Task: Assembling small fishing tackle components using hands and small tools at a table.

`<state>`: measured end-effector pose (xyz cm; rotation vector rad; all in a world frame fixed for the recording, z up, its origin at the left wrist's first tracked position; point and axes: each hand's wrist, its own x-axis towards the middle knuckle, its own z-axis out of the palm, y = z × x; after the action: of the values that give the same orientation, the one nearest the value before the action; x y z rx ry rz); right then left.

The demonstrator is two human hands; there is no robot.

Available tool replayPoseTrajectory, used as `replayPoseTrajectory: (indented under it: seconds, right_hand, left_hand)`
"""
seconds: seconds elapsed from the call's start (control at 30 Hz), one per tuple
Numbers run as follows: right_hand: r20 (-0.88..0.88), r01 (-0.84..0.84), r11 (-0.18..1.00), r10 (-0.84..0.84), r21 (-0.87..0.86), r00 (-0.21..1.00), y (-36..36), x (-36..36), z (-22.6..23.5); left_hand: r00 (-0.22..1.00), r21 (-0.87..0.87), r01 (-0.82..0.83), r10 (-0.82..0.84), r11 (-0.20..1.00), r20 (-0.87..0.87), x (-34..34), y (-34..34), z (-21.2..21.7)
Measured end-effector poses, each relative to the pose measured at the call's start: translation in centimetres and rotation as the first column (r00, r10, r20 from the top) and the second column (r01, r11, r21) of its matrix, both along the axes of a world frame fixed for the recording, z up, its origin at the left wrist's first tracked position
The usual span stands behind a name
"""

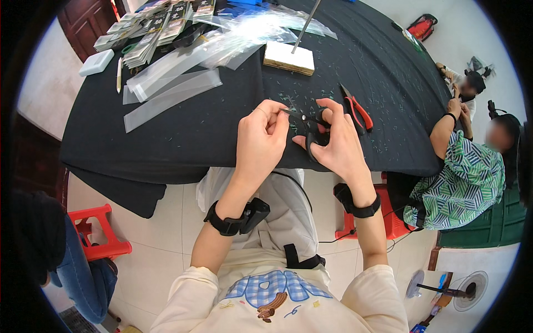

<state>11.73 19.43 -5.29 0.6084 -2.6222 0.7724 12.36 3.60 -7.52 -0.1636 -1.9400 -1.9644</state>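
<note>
My right hand (pixel 340 145) grips a pair of scissors (pixel 312 145) with black handles, its fingers spread through and around the loops. The blades point left toward my left hand (pixel 261 136). That hand is closed in a pinch, fingertips right by the blade tip; whatever is between them is too small to make out. Both hands are over the near edge of a black-covered table (pixel 189 150). Small green clippings (pixel 297 129) lie on the cloth around the scissors. Just right of my right hand rest pliers (pixel 360 111) with red and black handles.
Beyond my hands stands a pale block (pixel 288 57) with a thin metal rod (pixel 306 26). Clear plastic sleeves (pixel 172 100), a pen (pixel 119 75), a white case (pixel 96 63) and stacked packets (pixel 150 44) lie at the left. Other people sit at the right; red stools (pixel 102 236) are below.
</note>
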Motion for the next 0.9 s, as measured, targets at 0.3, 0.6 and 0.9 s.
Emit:
replayPoseTrajectory:
  seconds: [0.3, 0.6, 0.9]
  right_hand:
    - [0.038, -0.003, 1.000, 0.004, -0.027, 0.999, -0.31, -0.28, 0.05]
    - [0.050, -0.022, 1.000, 0.021, 0.004, 0.999, -0.37, -0.44, 0.37]
    - [0.020, -0.067, 0.997, 0.066, 0.035, 0.998, -0.29, -0.31, 0.79]
  left_hand:
    - [1.000, 0.014, 0.019, -0.019, 1.000, 0.003, 0.03, 0.03, 0.04]
    - [1.000, -0.019, 0.027, -0.027, 0.999, 0.009, -0.05, -0.19, -0.32]
    - [0.999, -0.050, 0.047, -0.046, 0.998, 0.028, 0.00, -0.33, -0.24]
